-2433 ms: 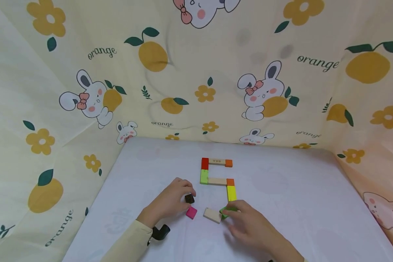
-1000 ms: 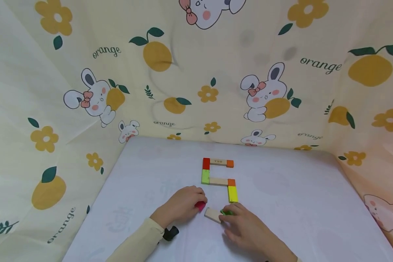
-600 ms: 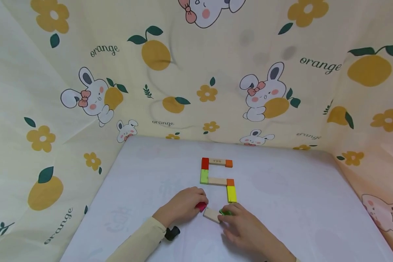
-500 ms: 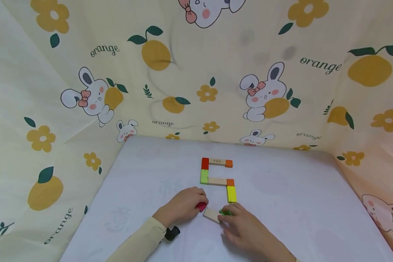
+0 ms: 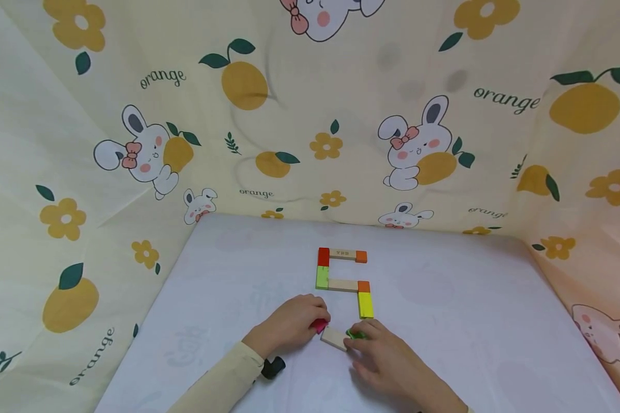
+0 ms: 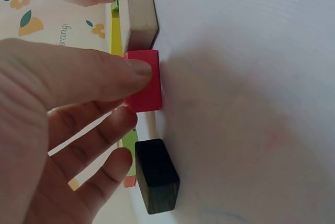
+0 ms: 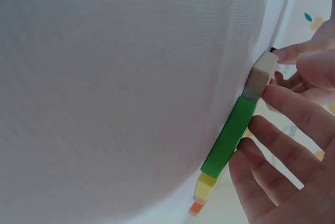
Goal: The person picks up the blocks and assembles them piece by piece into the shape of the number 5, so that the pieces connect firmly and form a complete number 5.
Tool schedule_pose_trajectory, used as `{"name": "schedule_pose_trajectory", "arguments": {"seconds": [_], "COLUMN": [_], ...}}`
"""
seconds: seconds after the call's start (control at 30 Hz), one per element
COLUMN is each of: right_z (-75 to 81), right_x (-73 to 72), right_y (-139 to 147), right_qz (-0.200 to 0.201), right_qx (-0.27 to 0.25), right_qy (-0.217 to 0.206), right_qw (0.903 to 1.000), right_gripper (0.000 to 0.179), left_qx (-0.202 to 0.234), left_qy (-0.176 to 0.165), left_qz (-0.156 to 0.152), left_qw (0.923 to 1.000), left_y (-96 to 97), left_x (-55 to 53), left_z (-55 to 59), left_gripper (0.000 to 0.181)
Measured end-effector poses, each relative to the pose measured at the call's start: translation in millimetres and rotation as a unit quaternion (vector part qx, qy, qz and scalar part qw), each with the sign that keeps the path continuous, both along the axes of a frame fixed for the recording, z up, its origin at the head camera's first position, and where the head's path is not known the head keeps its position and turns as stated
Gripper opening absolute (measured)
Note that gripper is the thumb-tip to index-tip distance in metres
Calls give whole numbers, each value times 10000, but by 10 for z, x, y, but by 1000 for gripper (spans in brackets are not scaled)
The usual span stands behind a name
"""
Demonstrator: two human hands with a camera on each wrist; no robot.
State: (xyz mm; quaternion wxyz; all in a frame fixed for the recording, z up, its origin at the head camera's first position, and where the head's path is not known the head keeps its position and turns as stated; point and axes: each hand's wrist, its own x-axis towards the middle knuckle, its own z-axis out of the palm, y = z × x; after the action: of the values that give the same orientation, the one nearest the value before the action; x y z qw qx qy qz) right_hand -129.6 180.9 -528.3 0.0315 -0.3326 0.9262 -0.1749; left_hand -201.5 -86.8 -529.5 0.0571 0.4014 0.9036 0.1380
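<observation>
My left hand (image 5: pixel 291 321) pinches a small pink block (image 6: pixel 145 90), thumb on its near face, right at the end of a plain wooden block (image 5: pixel 333 339). Below the lower fingers of that hand a black block (image 6: pixel 157 177) stands on the table; the hand covers it in the head view. Fingertips of my right hand (image 5: pixel 390 355) rest against the green block (image 7: pixel 229 137) and the wooden block beside it, the fingers only slightly bent. The green block is mostly hidden under that hand in the head view and meets a yellow block (image 5: pixel 365 305).
Beyond the hands, a line of flat blocks bends across the white table (image 5: pixel 454 321): an orange block (image 5: pixel 363 286), a wooden bar (image 5: pixel 343 285), a light green block (image 5: pixel 322 277), a red block (image 5: pixel 323 256) and more at the top. A printed cloth (image 5: pixel 299 115) hangs behind.
My left hand has moved right, from beside the black block onto the pink block, which has shifted right and up to the wooden block's end. The right hand has barely moved.
</observation>
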Motion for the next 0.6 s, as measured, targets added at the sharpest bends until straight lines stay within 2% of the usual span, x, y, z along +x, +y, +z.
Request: {"name": "schedule_pose_trajectory", "arguments": {"seconds": [0.23, 0.33, 0.6], "right_z": [12, 17, 46], "right_x": [4, -2, -21], "right_y": [-7, -8, -24], "right_qz": [-1, -41, -163], "right_qx": [10, 80, 292], "right_qy": [1, -129, -410], "right_qw": [10000, 9999, 9986], "right_gripper": [31, 32, 34], "left_qx": [-21, 54, 385], "left_qy": [19, 11, -366], "left_qz": [68, 123, 697], "left_qw": [10000, 9999, 9962], "left_y": [-3, -18, -166], "left_x": [5, 5, -64], "left_z": [-7, -9, 67], "left_gripper": [25, 31, 41]}}
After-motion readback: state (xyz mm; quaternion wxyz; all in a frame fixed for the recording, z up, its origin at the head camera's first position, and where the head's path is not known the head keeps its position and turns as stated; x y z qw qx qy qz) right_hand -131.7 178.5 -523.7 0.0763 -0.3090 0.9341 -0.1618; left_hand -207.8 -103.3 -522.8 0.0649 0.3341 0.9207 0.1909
